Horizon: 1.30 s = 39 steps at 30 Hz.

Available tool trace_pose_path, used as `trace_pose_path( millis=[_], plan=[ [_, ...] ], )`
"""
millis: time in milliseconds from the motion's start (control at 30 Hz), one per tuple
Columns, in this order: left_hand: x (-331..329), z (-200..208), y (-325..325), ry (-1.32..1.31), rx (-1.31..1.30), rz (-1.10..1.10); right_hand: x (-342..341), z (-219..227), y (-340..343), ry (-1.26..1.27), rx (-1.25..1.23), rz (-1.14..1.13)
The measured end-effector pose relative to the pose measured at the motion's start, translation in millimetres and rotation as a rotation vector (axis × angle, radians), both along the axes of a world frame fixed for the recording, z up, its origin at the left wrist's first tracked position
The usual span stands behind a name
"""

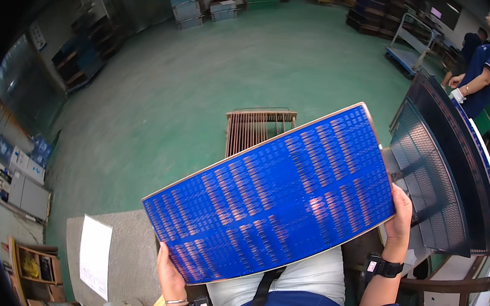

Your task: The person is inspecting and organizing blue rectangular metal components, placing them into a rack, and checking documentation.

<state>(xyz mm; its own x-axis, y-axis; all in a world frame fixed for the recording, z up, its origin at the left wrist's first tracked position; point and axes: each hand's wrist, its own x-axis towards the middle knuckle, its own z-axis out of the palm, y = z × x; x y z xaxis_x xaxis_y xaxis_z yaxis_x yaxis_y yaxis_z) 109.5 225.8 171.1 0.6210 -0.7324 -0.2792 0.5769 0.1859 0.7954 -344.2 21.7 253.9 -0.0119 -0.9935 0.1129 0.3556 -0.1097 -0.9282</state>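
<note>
A large rectangular blue circuit board panel, with rows of copper-coloured marks and a bare copper-toned rim, is held up in front of me, its right end higher than its left. My left hand grips its lower left edge, the thumb showing along the side. At the right edge, my right hand is closed on the panel, fingers partly behind it. Behind the panel's upper edge stands a slatted rack, its lower part hidden.
Right of me stand large mesh-like panels. A person in dark blue stands beyond them, near a blue trolley. At lower left a white sheet lies on a grey surface. Stacked bins line the back.
</note>
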Motion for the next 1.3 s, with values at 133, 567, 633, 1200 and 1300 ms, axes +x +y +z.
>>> trace_pose_path(
  millis=[133, 567, 633, 1200, 1300],
  plan=[
    [3.3, -5.4, 5.2, 0.008, 0.045, -0.018, -7.4, -0.1, 1.2, 0.068, -0.012, 0.021],
    [6.1, -8.1, 13.2, 0.003, 0.131, -0.037, 2.5, 7.6, 3.9, 0.13, 0.007, 0.074],
    [8.2, -9.2, 13.6, 0.007, 0.133, -0.038, 2.5, 8.6, 4.1, 0.122, 0.015, 0.082],
    [5.5, 35.6, -4.2, -0.372, -0.274, 0.164, -5.0, -3.9, -20.8, 0.002, -0.195, 0.014],
    [2.7, 24.2, -24.5, -0.783, -0.318, 0.181, -26.7, -41.6, -45.9, -0.123, -0.281, 0.099]
  ],
)
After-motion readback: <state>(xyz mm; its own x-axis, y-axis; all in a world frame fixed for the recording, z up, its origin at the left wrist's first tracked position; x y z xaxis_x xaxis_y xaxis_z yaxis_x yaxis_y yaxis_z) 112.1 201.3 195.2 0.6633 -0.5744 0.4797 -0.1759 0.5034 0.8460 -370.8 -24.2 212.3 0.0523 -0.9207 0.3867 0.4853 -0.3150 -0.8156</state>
